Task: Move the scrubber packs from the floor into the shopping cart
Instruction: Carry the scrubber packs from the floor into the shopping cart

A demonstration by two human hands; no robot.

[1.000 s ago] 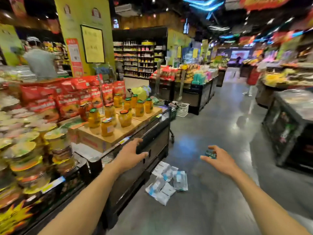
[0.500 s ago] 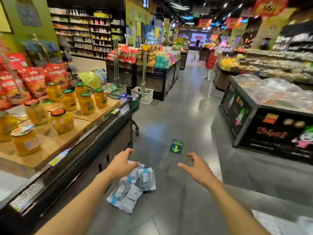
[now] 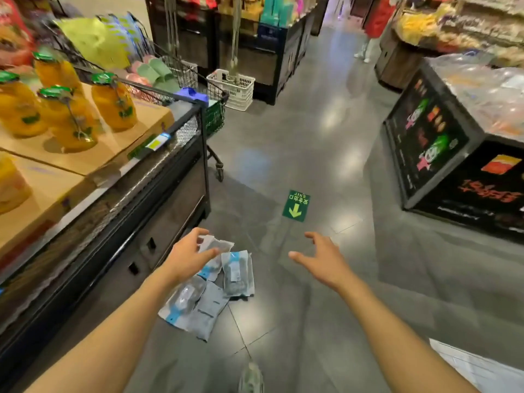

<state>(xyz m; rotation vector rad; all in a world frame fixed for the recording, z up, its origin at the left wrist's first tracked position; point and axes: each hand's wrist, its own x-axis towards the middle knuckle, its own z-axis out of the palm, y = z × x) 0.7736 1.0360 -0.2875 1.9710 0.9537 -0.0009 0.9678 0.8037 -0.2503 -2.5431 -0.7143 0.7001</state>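
While hands [image 3: 320,258] hover empty, scrubber packs [image 3: 209,285] on floor.

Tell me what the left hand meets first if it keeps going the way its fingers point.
Probably the scrubber packs on the floor: the left hand hovers open just over the pile's top pack, though the gap is unclear.

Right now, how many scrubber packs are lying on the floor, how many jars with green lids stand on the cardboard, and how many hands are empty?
Scrubber packs on the floor: 5 that show, overlapping in one pile
Green-lidded jars on the cardboard: 4
Empty hands: 2, left hand and right hand
Total: 11
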